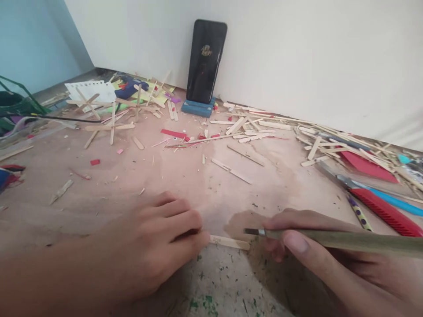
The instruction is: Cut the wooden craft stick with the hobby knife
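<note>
My left hand (165, 242) lies low over the table with its fingers curled, holding down one end of a wooden craft stick (231, 242). The stick's other end sticks out to the right, flat on the tabletop. In my right hand (325, 264) is a small carving chisel (330, 238) with a long wooden handle, gripped between thumb and fingers. Its short dark metal tip points left, just above the craft stick's right end; whether it touches cannot be told. Beyond the hands lie a notched craft stick (231, 171) and a thin strip of wood (246, 155).
A phone (206, 61) leans in a blue stand (198, 108) against the white wall. Crossed-stick assemblies (111, 127) stand at back left. Loose craft sticks (251, 130) pile at back right, near a red utility knife (385, 209) and a patterned purple-and-yellow stick (359, 213). Scraps litter the table.
</note>
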`<state>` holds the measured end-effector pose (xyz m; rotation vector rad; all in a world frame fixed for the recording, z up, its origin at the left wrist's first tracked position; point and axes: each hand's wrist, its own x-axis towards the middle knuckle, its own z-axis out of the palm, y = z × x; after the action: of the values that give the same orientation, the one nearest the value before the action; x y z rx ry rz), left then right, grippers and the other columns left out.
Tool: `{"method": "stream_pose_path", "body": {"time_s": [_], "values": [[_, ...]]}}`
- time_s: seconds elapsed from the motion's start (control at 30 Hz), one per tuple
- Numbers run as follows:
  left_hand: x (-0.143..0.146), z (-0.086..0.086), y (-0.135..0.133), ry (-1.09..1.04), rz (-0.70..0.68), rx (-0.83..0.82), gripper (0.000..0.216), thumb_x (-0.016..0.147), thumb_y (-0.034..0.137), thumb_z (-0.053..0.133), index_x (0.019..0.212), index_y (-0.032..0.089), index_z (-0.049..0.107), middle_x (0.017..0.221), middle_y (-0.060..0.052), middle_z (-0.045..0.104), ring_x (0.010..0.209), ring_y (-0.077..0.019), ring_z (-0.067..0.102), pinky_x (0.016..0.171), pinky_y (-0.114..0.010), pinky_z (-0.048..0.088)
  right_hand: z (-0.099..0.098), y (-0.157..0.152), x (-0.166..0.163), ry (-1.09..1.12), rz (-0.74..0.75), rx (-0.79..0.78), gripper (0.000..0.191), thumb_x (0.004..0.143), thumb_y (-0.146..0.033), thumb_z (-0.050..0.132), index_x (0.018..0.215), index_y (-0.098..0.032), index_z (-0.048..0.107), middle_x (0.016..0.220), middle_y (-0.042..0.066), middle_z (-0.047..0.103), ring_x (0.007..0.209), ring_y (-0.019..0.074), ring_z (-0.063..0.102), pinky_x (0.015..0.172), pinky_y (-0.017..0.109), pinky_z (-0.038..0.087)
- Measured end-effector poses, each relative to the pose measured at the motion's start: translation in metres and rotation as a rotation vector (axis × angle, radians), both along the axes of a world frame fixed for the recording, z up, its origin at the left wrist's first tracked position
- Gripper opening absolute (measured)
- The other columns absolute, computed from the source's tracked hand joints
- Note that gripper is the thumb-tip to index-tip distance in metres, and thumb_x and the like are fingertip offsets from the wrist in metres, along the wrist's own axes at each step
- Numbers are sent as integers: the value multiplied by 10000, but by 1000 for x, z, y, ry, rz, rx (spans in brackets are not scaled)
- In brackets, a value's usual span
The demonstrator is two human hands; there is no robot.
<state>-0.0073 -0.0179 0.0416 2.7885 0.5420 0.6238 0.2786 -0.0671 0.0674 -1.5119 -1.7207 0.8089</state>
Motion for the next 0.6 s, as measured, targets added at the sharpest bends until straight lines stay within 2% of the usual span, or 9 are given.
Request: {"method": "stream_pose_path", "body": {"time_s": [0.1, 0.2, 0.37, 0.5, 0.6], "values": [[0, 0, 0, 0, 15, -9, 321, 1039, 17, 413, 1166, 162, 669, 1051, -34, 698, 949, -187, 608, 897, -331, 453, 3, -1, -16, 127, -23, -73, 157, 975, -480, 716, 932, -362, 810, 765, -44, 776, 712, 124, 722, 663, 140, 597], [0, -2, 1, -30, 44, -26, 319, 1038, 28, 410, 1139, 186, 668, 1001, -18, 693, 903, -174, 607, 846, -315, 466, 1, 2, -32, 273, -74, -179, 242, 979, -454, 709, 828, -274, 766, 682, -27, 720, 625, 120, 669, 548, 158, 548], [2, -4, 0, -63, 4, 27, 299, 1061, 64, 398, 1106, 158, 679, 952, -14, 674, 857, -180, 608, 819, -338, 490, -5, 6, -35, 173, -47, -53, 304, 983, -344, 700, 699, -246, 746, 670, -26, 716, 597, 90, 644, 566, 135, 540], [3, 0, -3, -37, 39, 16, 282, 1081, 123, 417, 1142, 152, 691, 939, -23, 684, 861, -190, 615, 835, -357, 512, -6, 4, -33, 162, -16, -27, 125, 951, -304, 735, 876, -333, 830, 809, -38, 811, 649, 126, 738, 559, 162, 598], [3, 1, -7, -12, 80, 1, 271, 1086, 148, 432, 1128, 160, 700, 941, -29, 692, 914, -206, 638, 874, -371, 529, -5, 3, -35, 193, 70, -51, 190, 947, -258, 737, 1010, -402, 843, 896, -45, 838, 605, 144, 743, 491, 206, 610]]}}
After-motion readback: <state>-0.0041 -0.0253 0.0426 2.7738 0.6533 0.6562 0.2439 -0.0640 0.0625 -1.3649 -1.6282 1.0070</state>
